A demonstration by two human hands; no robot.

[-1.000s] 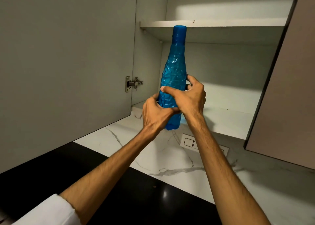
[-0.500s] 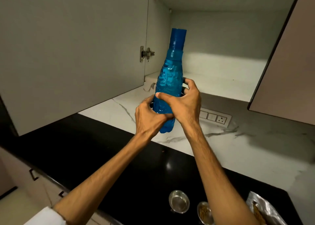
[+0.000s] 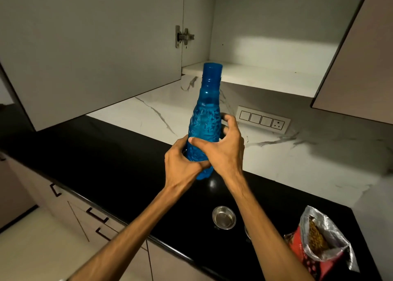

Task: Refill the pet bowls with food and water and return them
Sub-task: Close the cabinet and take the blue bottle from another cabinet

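Drawers (image 3: 91,217) sit low at left under the black counter (image 3: 119,153); above it the left hand (image 3: 182,166) and right hand (image 3: 223,151) both grip the upright blue bottle (image 3: 205,119), with a steel bowl (image 3: 224,217) and open food bag (image 3: 319,242) further right

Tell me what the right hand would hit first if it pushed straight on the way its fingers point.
The right hand already grips the bottle, fingers pointing up and away. Beyond it the marble wall under the open cupboard looks likeliest, though depth is unclear.
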